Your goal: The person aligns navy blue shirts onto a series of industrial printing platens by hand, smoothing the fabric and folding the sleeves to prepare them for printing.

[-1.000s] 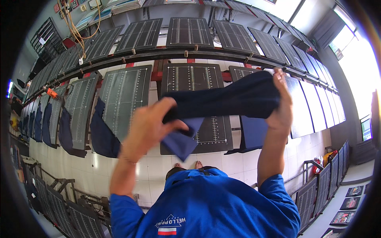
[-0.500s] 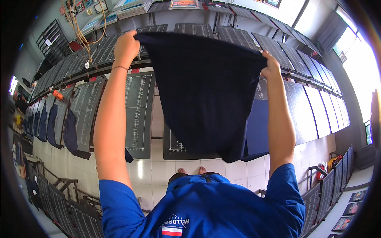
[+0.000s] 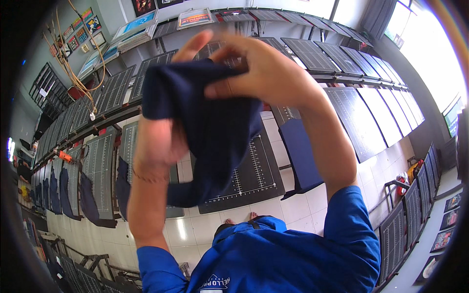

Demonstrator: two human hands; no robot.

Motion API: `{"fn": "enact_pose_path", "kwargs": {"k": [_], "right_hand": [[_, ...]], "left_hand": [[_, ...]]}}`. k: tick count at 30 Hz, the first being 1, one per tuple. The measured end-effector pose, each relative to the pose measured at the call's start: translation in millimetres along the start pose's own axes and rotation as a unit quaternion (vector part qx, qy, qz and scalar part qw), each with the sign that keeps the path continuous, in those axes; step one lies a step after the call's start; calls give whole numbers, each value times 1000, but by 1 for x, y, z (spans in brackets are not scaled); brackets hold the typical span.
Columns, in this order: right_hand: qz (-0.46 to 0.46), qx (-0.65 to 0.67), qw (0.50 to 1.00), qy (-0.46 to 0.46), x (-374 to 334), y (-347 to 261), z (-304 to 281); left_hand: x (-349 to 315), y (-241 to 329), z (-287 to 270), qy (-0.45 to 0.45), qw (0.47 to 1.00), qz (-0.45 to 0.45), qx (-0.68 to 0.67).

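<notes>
Up close, right hand [image 3: 259, 68] fingers pinched together on the top edge of a dark blue cloth [image 3: 215, 127], thumb under, knuckles toward the camera. Left hand [image 3: 159, 139] pushed up inside the same cloth, palm showing, fingertips hidden in the folds; cannot tell whether spread or curled. Cloth bunched between both hands, raised in front of the face, loose end hanging down over the left wrist.

Below and beyond: a black board with white ruler lines [image 3: 254, 176] lying flat, partly covered by the hanging cloth. Just right of it, a blue cloth [image 3: 300, 154] draped over another board. Off to the left, a row of grey boards [image 3: 97, 171], several with dark blue cloths [image 3: 88, 200] pulled over them. More boards on the upper rack [image 3: 312, 53]. White tiled floor [image 3: 303, 200] underneath. Blue shirt [image 3: 288, 259] at the bottom edge.
</notes>
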State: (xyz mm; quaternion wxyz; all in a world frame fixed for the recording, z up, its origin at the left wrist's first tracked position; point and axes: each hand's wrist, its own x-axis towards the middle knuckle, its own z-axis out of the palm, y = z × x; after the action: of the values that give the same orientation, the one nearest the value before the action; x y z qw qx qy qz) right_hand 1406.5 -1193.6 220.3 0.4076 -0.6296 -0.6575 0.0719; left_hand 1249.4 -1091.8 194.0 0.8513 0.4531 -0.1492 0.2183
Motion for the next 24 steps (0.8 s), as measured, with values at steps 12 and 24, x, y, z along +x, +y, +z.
{"fn": "enact_pose_path", "kwargs": {"k": [12,24], "right_hand": [[283,104,927,221,24,120,-74],[-54,183,912,363,-59,259,-221]], "left_hand": [[-101,66,-191,72,712,-138,684],[-15,104,-130,281,508,372,724]]}}
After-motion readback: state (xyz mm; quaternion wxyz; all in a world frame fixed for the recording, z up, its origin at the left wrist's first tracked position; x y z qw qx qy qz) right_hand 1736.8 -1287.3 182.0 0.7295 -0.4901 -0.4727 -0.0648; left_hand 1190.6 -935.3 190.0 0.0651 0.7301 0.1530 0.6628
